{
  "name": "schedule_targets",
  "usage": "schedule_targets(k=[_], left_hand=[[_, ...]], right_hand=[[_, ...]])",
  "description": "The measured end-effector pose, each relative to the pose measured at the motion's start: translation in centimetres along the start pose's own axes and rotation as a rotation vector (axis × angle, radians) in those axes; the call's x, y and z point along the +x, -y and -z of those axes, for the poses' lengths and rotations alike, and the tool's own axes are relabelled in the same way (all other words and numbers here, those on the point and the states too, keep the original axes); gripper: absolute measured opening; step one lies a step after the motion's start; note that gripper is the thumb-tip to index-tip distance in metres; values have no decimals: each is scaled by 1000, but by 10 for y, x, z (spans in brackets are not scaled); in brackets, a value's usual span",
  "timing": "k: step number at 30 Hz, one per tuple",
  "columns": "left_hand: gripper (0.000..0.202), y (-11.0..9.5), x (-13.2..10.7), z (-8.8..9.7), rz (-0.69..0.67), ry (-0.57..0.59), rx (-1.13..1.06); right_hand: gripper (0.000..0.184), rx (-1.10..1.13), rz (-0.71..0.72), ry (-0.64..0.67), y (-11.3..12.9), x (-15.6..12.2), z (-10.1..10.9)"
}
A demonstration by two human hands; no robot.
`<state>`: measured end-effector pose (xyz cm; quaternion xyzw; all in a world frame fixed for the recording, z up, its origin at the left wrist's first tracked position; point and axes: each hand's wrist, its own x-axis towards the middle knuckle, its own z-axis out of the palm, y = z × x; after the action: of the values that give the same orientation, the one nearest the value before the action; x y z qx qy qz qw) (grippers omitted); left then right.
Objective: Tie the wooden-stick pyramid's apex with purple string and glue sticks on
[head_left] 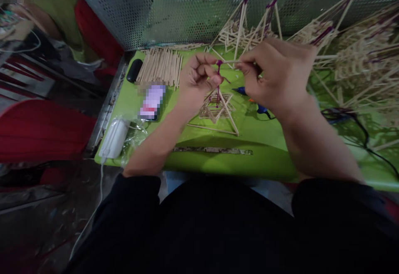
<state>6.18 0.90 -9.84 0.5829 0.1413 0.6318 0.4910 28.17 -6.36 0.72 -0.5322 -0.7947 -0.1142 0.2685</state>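
Note:
My left hand [198, 78] is closed, its thumb and fingers pinching purple string [218, 67]. The string bunches at the left tip of a thin pale stick [230, 61]. My right hand [277, 72] is closed on that stick, with the thumb and forefinger gripping it. Below my hands a star-shaped structure of wooden sticks [215, 114] stands on the green table [268, 153], and purple string runs down to it. Partly hidden under my right hand lies a blue tool [240, 90] with a dark nozzle and an orange part, like a glue gun.
A pile of sticks [160, 67], a black case [134, 70], a phone [152, 101] and a white power bank [114, 137] with cable are at left. Several finished stick structures [361, 53] crowd the right, near a black cord [364, 130]. A perforated metal panel [181, 12] rises behind.

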Motion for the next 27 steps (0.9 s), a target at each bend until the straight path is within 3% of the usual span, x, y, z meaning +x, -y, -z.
schedule_targets(k=[5, 11, 18, 23, 27], left_hand=[[49, -17, -3, -1, -7, 46, -6], [50, -35, -6, -15, 112, -93, 47], [37, -32, -4, -17, 194, -182, 62], [47, -34, -4, -18, 106, -120, -16], [49, -38, -5, -19, 114, -83, -65]], right_hand=[[47, -39, 31, -14, -1, 1, 0], [45, -58, -21, 57, 0, 3, 3], [43, -29, -7, 58, 5, -3, 13], [44, -15, 32, 70, 3, -4, 7], [48, 4, 36, 42, 2, -5, 5]])
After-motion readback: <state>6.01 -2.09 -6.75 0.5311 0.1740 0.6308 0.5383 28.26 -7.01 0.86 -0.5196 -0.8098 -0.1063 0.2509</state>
